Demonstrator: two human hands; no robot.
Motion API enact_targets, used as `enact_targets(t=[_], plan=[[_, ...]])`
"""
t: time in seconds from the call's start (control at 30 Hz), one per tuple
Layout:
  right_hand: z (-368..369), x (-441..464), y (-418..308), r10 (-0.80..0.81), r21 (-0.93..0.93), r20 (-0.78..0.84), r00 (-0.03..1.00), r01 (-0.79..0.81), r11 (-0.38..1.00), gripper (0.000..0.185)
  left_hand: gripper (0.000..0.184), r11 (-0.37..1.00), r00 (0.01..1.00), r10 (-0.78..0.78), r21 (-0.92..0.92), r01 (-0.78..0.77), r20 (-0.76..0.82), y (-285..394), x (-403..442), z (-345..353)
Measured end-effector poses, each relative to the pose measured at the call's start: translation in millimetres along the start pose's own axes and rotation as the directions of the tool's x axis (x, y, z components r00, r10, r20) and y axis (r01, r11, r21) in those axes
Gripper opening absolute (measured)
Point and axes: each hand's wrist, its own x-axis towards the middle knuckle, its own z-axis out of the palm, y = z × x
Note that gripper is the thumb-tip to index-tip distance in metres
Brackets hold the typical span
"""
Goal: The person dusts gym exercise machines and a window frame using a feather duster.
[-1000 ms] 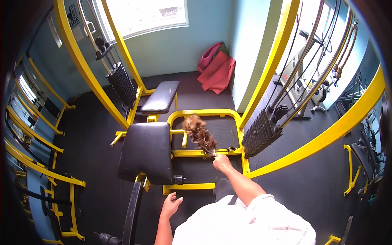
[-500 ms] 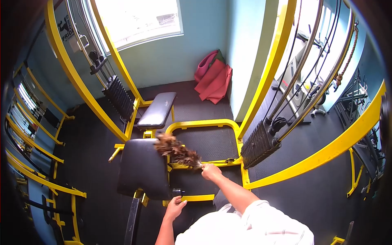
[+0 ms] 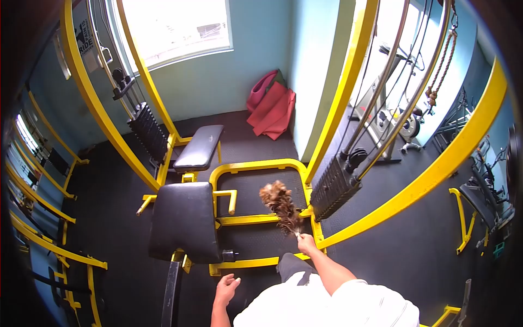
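A brown feather duster [image 3: 281, 207] is held by its handle in my right hand [image 3: 306, 243], the fingers wrapped round it. Its feathers point up and left, over the yellow floor frame [image 3: 256, 219] of the gym machine. My left hand [image 3: 226, 288] hangs lower down with its fingers apart and nothing in them. Above that hand are the black padded seat [image 3: 185, 220] and a short black knob [image 3: 230, 255] at its right edge. A yellow handle [image 3: 233, 201] sticks out to the right of the seat.
A black weight stack [image 3: 336, 185] stands right of the duster, with cables above. Another padded bench [image 3: 200, 147] and weight stack [image 3: 147, 132] are farther back. Rolled and folded mats [image 3: 272, 109] lean in the corner. A curved yellow beam [image 3: 414, 201] crosses on the right.
My right hand has swung the feather duster right, away from the seat's edge. My left hand has dropped away from the black knob. The view has shifted slightly.
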Motion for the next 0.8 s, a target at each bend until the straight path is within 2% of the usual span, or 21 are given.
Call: enact_targets(t=[0.03, 0.1, 0.13, 0.17, 0.27, 0.3, 0.37, 0.5, 0.57, 0.63, 0.67, 0.7, 0.77, 0.8], plan=[[-16, -17, 4, 0.159, 0.218, 0.080, 0.984, -0.173, 0.960, 0.029, 0.053, 0.999, 1.000, 0.013, -0.035, -0.013, -0.003, -3, 0, 1], [-49, -46, 5, 0.253, 0.242, 0.118, 0.960, -0.275, 0.930, 0.033, 0.050, 0.999, 0.999, 0.036, -0.030, -0.035, 0.027, 0, 9, 2], [-61, -48, 12, 0.264, 0.306, 0.211, 0.941, -0.320, 0.896, 0.033, 0.050, 0.999, 0.999, 0.036, -0.039, -0.034, 0.040, 7, 11, 3], [-67, -55, 18, 0.217, 0.327, 0.129, 0.968, -0.248, 0.912, 0.031, 0.050, 0.998, 0.998, 0.038, -0.049, -0.036, 0.051, 16, 13, 7], [-79, -57, 13, 0.240, 0.315, 0.033, 0.970, -0.238, 0.919, 0.032, 0.052, 0.996, 0.990, 0.083, -0.025, -0.081, 0.115, 38, 26, 17], [-81, -57, 7, 0.243, 0.308, 0.042, 0.969, -0.244, 0.919, 0.032, 0.052, 0.997, 0.991, 0.073, -0.026, -0.070, 0.109, 43, 35, 21], [-82, -50, 1, 0.279, 0.419, 0.049, 0.959, -0.273, 0.866, 0.031, 0.054, 0.987, 0.978, 0.147, 0.044, -0.155, 0.146, 55, 49, 30], [-80, -15, -4, 0.240, 0.454, 0.023, 0.970, -0.224, 0.863, 0.027, 0.056, 0.981, 0.977, 0.154, 0.097, -0.169, 0.147, 99, 77, 50], [-78, 14, -7, 0.186, 0.417, 0.031, 0.982, -0.182, 0.891, 0.021, 0.058, 0.989, 0.980, 0.099, 0.095, -0.117, 0.174, 134, 91, 64], [-69, 50, -19, 0.107, 0.355, -0.062, 0.992, -0.078, 0.931, 0.020, 0.060, 0.983, 0.961, 0.145, 0.074, -0.166, 0.236, 169, 115, 84], [-75, 64, -31, 0.201, 0.438, 0.046, 0.979, -0.200, 0.877, 0.020, 0.057, 0.980, 0.948, 0.158, 0.070, -0.184, 0.276, 193, 126, 97], [-76, 79, -49, 0.244, 0.396, 0.058, 0.968, -0.246, 0.884, 0.020, 0.054, 0.979, 0.934, 0.167, 0.061, -0.195, 0.317, 213, 140, 108], [-79, 110, -76, 0.206, 0.446, 0.129, 0.970, -0.243, 0.861, 0.019, 0.054, 0.960, 0.897, 0.268, -0.019, -0.280, 0.350, 232, 188, 132], [-90, 115, -106, 0.193, 0.436, 0.170, 0.966, -0.250, 0.864, 0.018, 0.054, 0.954, 0.898, 0.272, 0.028, -0.300, 0.347, 246, 207, 140]])
